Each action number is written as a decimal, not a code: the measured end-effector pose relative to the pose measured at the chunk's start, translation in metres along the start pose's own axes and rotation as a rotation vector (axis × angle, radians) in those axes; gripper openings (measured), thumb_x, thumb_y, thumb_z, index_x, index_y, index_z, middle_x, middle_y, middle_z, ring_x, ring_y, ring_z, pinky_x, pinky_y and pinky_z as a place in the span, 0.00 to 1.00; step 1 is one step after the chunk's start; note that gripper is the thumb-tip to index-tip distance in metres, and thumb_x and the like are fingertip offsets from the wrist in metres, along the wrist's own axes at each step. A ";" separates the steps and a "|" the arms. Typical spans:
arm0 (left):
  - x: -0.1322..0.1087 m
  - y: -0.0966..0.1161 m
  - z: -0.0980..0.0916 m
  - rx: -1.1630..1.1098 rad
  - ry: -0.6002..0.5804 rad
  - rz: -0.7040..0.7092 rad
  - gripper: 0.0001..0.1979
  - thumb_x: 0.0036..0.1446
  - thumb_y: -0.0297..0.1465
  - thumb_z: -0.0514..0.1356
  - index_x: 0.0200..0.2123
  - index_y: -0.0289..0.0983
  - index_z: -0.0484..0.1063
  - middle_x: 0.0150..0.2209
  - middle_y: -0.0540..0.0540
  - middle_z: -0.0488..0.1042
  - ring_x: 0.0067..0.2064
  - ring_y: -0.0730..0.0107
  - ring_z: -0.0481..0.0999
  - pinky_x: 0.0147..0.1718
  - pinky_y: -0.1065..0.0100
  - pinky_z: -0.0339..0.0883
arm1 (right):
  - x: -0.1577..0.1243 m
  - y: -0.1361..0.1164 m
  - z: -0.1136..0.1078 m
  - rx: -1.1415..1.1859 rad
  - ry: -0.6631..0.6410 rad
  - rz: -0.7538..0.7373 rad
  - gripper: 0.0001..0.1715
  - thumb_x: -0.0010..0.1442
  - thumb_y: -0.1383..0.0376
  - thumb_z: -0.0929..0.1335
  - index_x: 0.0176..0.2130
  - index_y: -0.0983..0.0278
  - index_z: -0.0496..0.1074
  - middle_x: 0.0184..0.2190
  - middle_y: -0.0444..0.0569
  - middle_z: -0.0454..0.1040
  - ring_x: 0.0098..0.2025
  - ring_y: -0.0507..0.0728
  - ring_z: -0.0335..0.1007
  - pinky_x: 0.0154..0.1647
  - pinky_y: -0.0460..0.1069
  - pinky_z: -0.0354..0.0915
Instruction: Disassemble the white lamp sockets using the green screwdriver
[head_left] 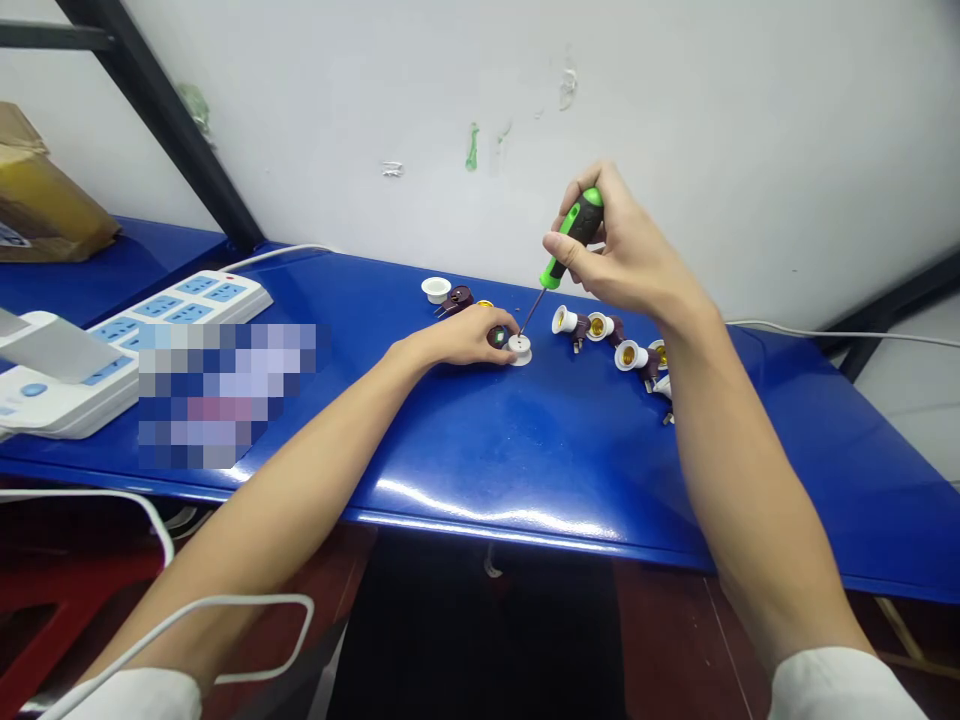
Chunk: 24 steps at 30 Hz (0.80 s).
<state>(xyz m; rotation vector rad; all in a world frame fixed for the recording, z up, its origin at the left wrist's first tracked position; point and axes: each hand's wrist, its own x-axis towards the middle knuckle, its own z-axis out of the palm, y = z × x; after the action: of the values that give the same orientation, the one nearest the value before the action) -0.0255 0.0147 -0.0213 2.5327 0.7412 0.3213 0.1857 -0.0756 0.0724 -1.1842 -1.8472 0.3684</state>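
Currently, the right hand is clenching a chunky green-and-black screwdriver, its thin steel tip dipping from twelve o'clock into a white plastic lamp socket, which the left hand is grasping.

scuffed white wall — blue metal bench below

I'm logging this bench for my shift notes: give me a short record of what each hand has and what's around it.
Right hand: grips a green-and-black screwdriver
Screwdriver tip: at the centre hole of a white round socket piece
Left hand: fingers around a dark plug body beside that piece
Nearby: lamp socket adapters with brass interiors
Surface: blue metal bench
Far left: white power strip
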 end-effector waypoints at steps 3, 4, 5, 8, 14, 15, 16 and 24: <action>0.000 0.000 0.000 0.003 -0.002 0.000 0.23 0.56 0.41 0.69 0.52 0.35 0.83 0.42 0.44 0.81 0.40 0.63 0.77 0.43 0.66 0.66 | 0.001 0.001 0.000 0.000 0.005 0.001 0.25 0.63 0.49 0.80 0.43 0.54 0.65 0.35 0.43 0.76 0.35 0.58 0.76 0.35 0.52 0.71; 0.000 0.000 -0.001 0.007 -0.004 -0.001 0.23 0.56 0.41 0.69 0.52 0.35 0.83 0.42 0.44 0.81 0.40 0.63 0.77 0.43 0.66 0.66 | 0.001 0.002 0.001 0.001 0.007 0.001 0.25 0.63 0.49 0.80 0.43 0.54 0.65 0.35 0.43 0.76 0.35 0.57 0.76 0.35 0.52 0.71; 0.000 0.000 -0.001 0.012 -0.006 -0.003 0.23 0.56 0.41 0.69 0.52 0.35 0.83 0.43 0.44 0.81 0.40 0.64 0.76 0.43 0.67 0.66 | 0.001 0.002 0.001 0.003 0.010 0.001 0.24 0.63 0.50 0.80 0.43 0.54 0.65 0.34 0.42 0.76 0.34 0.57 0.76 0.35 0.52 0.71; 0.000 0.000 -0.001 0.018 -0.008 -0.010 0.24 0.56 0.41 0.68 0.52 0.35 0.82 0.43 0.44 0.81 0.40 0.64 0.76 0.41 0.67 0.65 | 0.001 0.004 0.002 0.007 0.012 0.002 0.25 0.62 0.48 0.80 0.44 0.54 0.66 0.34 0.42 0.76 0.35 0.58 0.77 0.34 0.52 0.72; 0.000 -0.004 0.000 -0.070 0.017 -0.021 0.22 0.52 0.42 0.71 0.48 0.37 0.83 0.43 0.44 0.81 0.41 0.62 0.77 0.42 0.65 0.66 | -0.002 -0.007 -0.014 0.046 0.096 0.011 0.26 0.60 0.48 0.81 0.43 0.53 0.66 0.37 0.43 0.80 0.31 0.56 0.77 0.30 0.52 0.72; 0.000 -0.004 -0.001 -0.103 0.031 -0.032 0.22 0.51 0.43 0.72 0.47 0.37 0.83 0.44 0.43 0.81 0.43 0.62 0.77 0.43 0.65 0.66 | -0.002 -0.009 -0.020 0.061 0.148 -0.010 0.25 0.60 0.50 0.81 0.42 0.53 0.65 0.37 0.43 0.80 0.30 0.55 0.76 0.29 0.52 0.72; 0.000 -0.004 -0.002 -0.145 0.051 -0.046 0.23 0.51 0.44 0.72 0.47 0.37 0.83 0.45 0.43 0.82 0.44 0.61 0.77 0.44 0.65 0.67 | -0.002 -0.012 -0.028 0.077 0.208 -0.039 0.25 0.60 0.52 0.81 0.41 0.53 0.65 0.37 0.43 0.80 0.29 0.54 0.76 0.28 0.51 0.71; -0.002 -0.004 -0.011 -0.895 0.251 -0.201 0.20 0.51 0.43 0.74 0.42 0.37 0.81 0.31 0.51 0.72 0.28 0.77 0.62 0.30 0.67 0.56 | -0.022 0.012 -0.067 0.304 0.547 -0.005 0.31 0.49 0.64 0.84 0.35 0.55 0.62 0.34 0.45 0.82 0.27 0.57 0.80 0.24 0.51 0.71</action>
<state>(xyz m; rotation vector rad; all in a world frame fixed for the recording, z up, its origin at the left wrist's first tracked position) -0.0330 0.0210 -0.0139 1.5808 0.7189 0.7208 0.2497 -0.1015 0.0915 -0.9517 -1.2695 0.2743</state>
